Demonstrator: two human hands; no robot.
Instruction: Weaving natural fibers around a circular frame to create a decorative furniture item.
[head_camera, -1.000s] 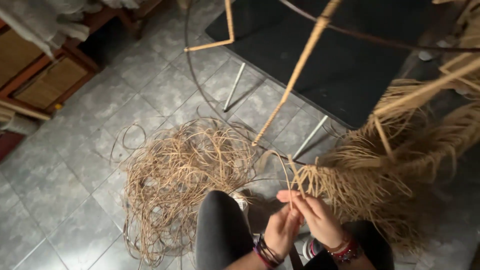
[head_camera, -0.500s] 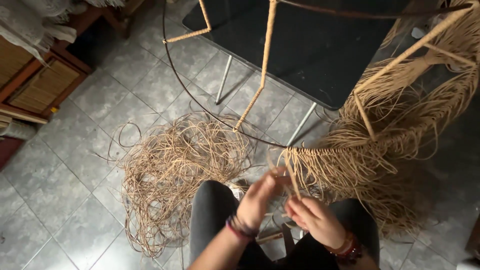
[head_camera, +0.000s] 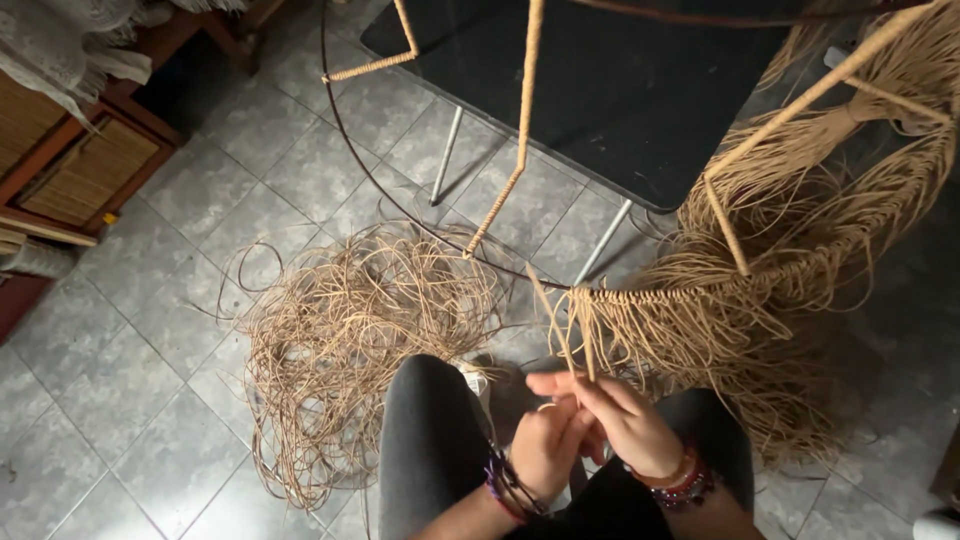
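Below the wire frame (head_camera: 400, 190), our two hands (head_camera: 590, 430) meet over our lap, knees in dark trousers. We pinch a single tan cord (head_camera: 585, 345) between them: our right hand (head_camera: 630, 425) has its fingers closed around the strand, and our left hand (head_camera: 545, 445) curls shut against it, touching the right. Both wrists wear beaded bracelets. The cord runs up from our hands to the frame's lower rim, where a row of knots hangs a thick fringe of cords (head_camera: 720, 330), spreading to the right of our hands and up along the frame's wrapped spokes (head_camera: 520, 130). Left of the frame's rim, a loose tangled heap of cord (head_camera: 350, 330) lies on the grey tiled floor (head_camera: 120, 370), just beside our left knee. Behind the frame stands a black counter (head_camera: 620, 70) on thin metal legs. Far left of the frame, a wooden cabinet (head_camera: 70, 170) with woven panels sits against the edge of view, pale cloth draped over its top.
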